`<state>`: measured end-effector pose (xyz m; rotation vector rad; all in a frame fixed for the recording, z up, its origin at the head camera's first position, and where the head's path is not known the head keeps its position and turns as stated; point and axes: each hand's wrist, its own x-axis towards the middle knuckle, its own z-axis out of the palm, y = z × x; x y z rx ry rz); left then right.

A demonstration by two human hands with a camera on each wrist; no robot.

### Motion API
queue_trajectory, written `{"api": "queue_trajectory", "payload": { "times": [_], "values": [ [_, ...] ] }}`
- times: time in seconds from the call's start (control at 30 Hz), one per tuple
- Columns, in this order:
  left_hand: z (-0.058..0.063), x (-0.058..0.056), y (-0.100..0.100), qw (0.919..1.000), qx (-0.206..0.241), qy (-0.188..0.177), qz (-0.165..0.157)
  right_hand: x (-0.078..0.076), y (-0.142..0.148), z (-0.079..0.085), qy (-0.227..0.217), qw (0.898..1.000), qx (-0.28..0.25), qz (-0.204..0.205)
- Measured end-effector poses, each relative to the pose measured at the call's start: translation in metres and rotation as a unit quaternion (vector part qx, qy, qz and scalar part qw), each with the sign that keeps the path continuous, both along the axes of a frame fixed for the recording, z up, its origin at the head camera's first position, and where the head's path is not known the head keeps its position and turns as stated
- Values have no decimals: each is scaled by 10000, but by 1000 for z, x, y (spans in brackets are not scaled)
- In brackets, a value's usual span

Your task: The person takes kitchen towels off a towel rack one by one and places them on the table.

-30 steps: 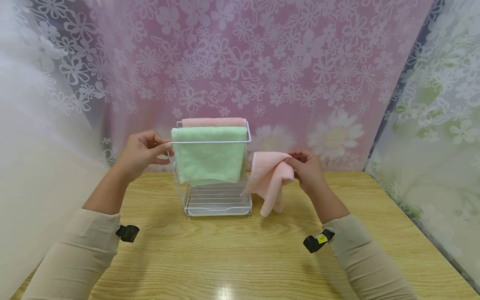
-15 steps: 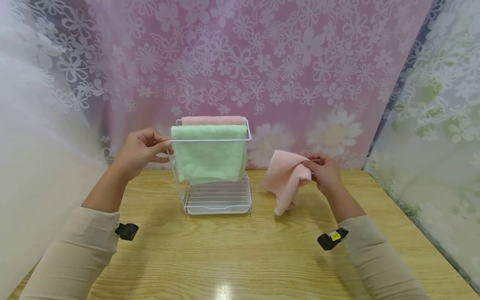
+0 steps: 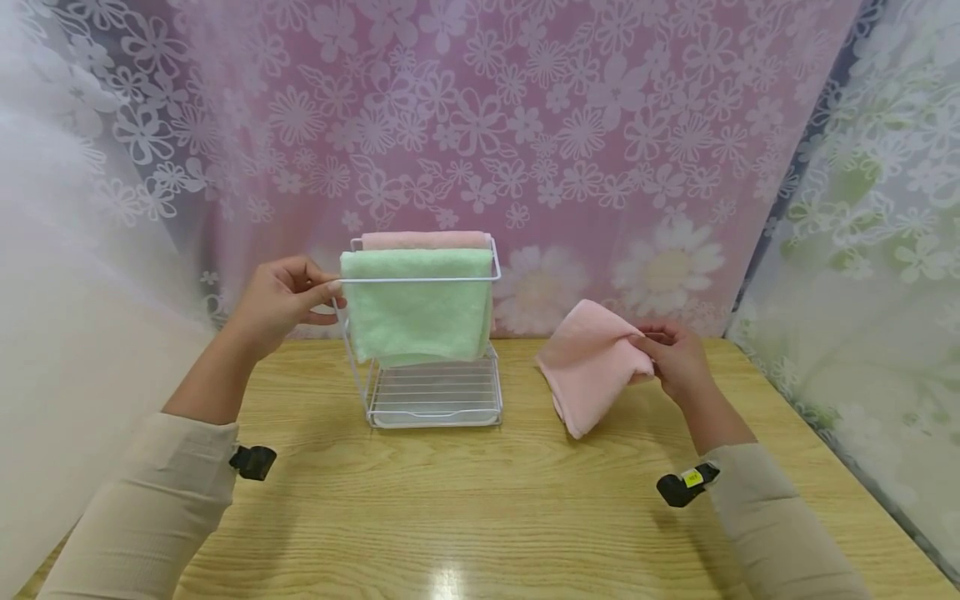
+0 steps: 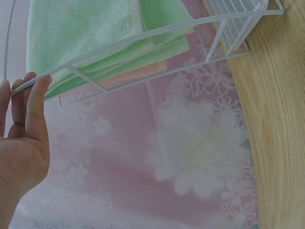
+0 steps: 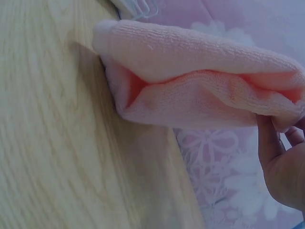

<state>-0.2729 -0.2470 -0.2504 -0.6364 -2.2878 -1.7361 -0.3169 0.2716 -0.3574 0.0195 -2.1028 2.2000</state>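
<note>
Your left hand (image 3: 279, 302) pinches the upper left corner of the white wire rack (image 3: 437, 415) between thumb and fingers. Your right hand (image 3: 675, 360) pinches the loose pink towel (image 3: 588, 367) at its right side, thumb against fingers; the rest of those fingers are partly hidden behind the hand and the fold, so I cannot tell exactly how they lie. That towel is off the rack, well apart from it to the right, above the wooden table (image 3: 450, 508); whether its lowest corner touches the wood I cannot tell. The right wrist view shows it folded, with its layers gaping along the near edge.

On the rack you have 2 towels in plain sight: the green towel (image 3: 420, 321) hanging in front and the rear pink towel (image 3: 423, 241) behind it. Several green layers show from the left wrist, perhaps 1 folded cloth.

I judge the work to be partway: 2 towels are on the rack and 1 is in your hand, which leaves only the loose pink towel to be dealt with or put down.
</note>
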Motion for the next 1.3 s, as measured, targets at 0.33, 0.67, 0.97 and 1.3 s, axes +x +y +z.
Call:
{"api": "queue_trajectory", "payload": {
  "times": [0.33,0.67,0.97,1.3],
  "values": [
    [0,0,0,10000,-81,0,40,4,29,-18,-18,9952,982,34],
    [0,0,0,9999,-77,67,45,3,49,-35,161,9848,1727,36],
    [0,0,1,9999,-79,92,41,6,57,-46,43,9563,2915,-219],
    [0,0,0,9999,-110,122,34,8,66,-49,-13,9417,3352,283]
  ]
}}
